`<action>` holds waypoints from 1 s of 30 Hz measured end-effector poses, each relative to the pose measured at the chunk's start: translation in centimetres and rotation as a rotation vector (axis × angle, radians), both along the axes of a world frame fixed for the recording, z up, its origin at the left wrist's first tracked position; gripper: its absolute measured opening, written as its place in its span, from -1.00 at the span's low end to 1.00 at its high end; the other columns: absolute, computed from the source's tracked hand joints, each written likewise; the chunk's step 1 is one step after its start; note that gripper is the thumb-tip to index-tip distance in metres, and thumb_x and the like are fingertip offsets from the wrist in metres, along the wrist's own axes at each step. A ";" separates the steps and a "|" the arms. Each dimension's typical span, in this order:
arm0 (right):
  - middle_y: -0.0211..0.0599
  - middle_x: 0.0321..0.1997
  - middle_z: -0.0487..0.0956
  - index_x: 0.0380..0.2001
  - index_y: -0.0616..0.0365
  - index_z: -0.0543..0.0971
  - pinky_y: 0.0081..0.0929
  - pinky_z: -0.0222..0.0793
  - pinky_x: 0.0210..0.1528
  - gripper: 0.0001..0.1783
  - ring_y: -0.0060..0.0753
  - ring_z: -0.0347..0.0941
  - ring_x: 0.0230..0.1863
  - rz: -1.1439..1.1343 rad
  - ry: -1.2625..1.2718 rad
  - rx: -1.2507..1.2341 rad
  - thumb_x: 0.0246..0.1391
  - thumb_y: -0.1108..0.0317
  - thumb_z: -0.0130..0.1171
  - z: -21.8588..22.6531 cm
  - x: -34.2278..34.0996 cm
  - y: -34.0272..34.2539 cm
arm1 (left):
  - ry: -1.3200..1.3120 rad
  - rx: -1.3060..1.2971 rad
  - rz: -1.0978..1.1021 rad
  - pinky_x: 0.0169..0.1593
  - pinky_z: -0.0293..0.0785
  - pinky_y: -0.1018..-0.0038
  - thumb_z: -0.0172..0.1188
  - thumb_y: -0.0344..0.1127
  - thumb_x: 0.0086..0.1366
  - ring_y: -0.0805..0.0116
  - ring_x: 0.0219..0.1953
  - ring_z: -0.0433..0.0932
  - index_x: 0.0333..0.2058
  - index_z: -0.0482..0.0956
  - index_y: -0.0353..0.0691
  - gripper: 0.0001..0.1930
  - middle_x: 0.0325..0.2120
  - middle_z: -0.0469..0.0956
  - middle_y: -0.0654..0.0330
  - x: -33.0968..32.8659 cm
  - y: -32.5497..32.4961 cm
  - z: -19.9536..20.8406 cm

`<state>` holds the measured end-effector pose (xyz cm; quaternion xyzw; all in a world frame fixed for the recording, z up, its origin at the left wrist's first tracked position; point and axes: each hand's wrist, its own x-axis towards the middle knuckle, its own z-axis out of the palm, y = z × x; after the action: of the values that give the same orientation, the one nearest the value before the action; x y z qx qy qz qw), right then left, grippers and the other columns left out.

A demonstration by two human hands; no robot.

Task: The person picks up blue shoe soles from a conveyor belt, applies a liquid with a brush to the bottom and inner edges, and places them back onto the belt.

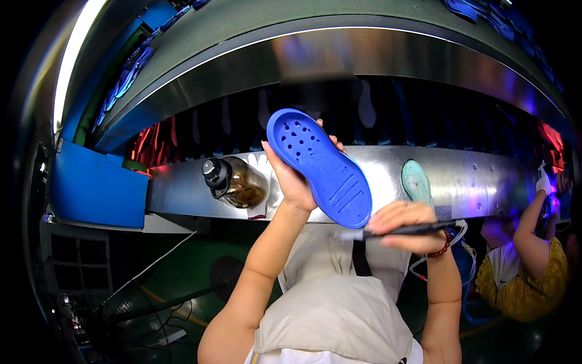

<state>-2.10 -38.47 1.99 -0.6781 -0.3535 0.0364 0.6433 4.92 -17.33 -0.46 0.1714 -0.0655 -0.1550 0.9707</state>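
A blue shoe sole (320,167) is tilted up in front of me, its perforated end at the upper left and its grooved end at the lower right. Around its left edge and back wraps my left hand (291,182), with fingertips showing past the right edge. My right hand (405,225) is closed on a slim black-handled tool (418,229); its pale tip (348,235) is blurred by motion and lies just below the sole's lower end. Whether the tip touches the sole I cannot tell.
On the metal bench (473,182) lies a pale green sole-shaped piece (417,180). A brown-tinted bottle (239,185) stands at the left beside a white glove (262,170). Beyond runs a green conveyor belt (339,9) carrying blue pieces. Another person's arm (528,224) shows at the right.
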 end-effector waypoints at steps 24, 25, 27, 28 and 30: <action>-0.03 -0.24 0.53 -0.35 0.33 0.51 -0.47 0.37 -0.10 -0.80 -0.31 0.48 -0.19 -0.252 0.291 0.304 -0.16 0.61 0.14 -0.1 -1.9 2.1 | 0.037 0.116 0.007 0.12 0.17 0.08 -0.25 0.02 0.20 0.03 0.03 0.32 0.11 0.12 -0.28 -0.39 0.03 0.26 -0.06 -3.1 -1.7 0.8; -0.03 -0.25 0.53 -0.35 0.33 0.51 -0.48 0.38 -0.11 -0.80 -0.31 0.48 -0.20 -0.379 0.334 0.296 -0.15 0.61 0.14 0.0 -1.5 2.3 | 0.031 0.075 -0.012 0.12 0.19 0.12 -0.24 -0.03 0.21 0.07 0.03 0.32 0.14 0.06 -0.23 -0.42 0.04 0.25 -0.03 -2.9 -1.8 0.9; -0.01 -0.26 0.53 -0.35 0.32 0.51 -0.47 0.37 -0.11 -0.80 -0.28 0.48 -0.19 -0.327 0.240 0.182 -0.15 0.61 0.14 -0.1 -1.4 2.7 | 0.018 -0.007 -0.052 0.10 0.22 0.21 -0.22 -0.15 0.25 0.16 0.03 0.32 0.20 -0.07 -0.13 -0.44 0.06 0.23 0.03 -2.6 -1.8 1.0; -0.02 -0.27 0.54 -0.36 0.32 0.52 -0.46 0.37 -0.10 -0.80 -0.27 0.49 -0.20 -0.270 0.131 0.070 -0.18 0.61 0.16 0.3 -1.6 2.7 | 0.082 -0.020 -0.055 0.11 0.21 0.25 -0.18 -0.17 0.23 0.19 0.04 0.32 0.19 -0.04 -0.16 -0.43 0.06 0.24 0.04 -2.4 -1.6 0.9; -0.05 -0.29 0.55 -0.38 0.31 0.54 -0.45 0.37 -0.10 -0.79 -0.29 0.49 -0.21 -0.122 0.071 0.133 -0.21 0.63 0.17 1.4 -0.9 2.6 | 0.078 -0.021 -0.082 0.12 0.22 0.28 -0.15 -0.17 0.21 0.21 0.04 0.32 0.18 -0.02 -0.20 -0.42 0.05 0.24 0.04 -2.2 -1.3 0.7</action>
<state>-2.97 -35.87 3.35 -0.6524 -0.2905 -0.0023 0.7000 2.73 -18.65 0.25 0.1523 -0.0362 -0.2006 0.9671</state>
